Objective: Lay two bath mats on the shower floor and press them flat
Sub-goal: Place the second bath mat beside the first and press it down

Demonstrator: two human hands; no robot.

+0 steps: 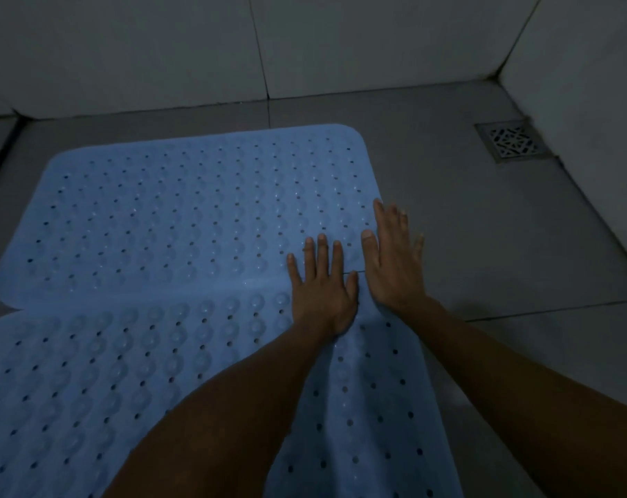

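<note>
Two pale blue bath mats with rows of holes and suction bumps lie on the grey tiled shower floor (484, 246). The far mat (182, 210) lies flat near the back wall. The near mat (89, 382) lies in front of it, and their long edges meet. My left hand (322, 289) rests palm down, fingers spread, across that seam near the mats' right end. My right hand (392, 260) lies flat beside it on the far mat's right edge, with its outer fingers over the tile. Both hands hold nothing.
A square metal floor drain (511, 140) sits in the back right corner. Light tiled walls (340, 41) close the floor at the back and on the right. Bare floor tile lies to the right of the mats.
</note>
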